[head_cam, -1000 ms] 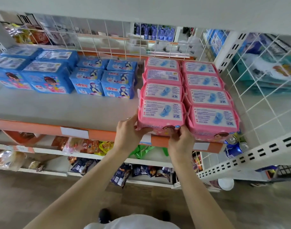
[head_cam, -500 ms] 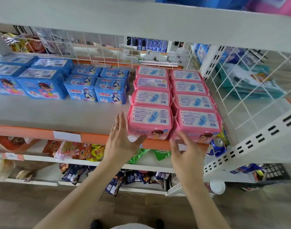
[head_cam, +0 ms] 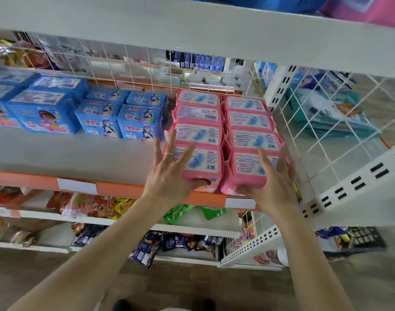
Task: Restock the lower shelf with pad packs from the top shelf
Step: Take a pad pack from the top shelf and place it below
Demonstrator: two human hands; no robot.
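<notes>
Grey shelf [head_cam: 68, 151] behind orange price rail [head_cam: 124, 190]

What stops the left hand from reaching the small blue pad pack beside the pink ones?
Likely nothing, so yes: the left hand rests on the front pink plastic pad pack; the small blue pad pack stands beside it, unobstructed.

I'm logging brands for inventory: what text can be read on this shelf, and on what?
"七度空间": front of the small blue soft pad packs.
Pink soft pad packs: print too small to read; one carries a barcode.
White paper price labels on the orange shelf edge: nothing legible.
</notes>
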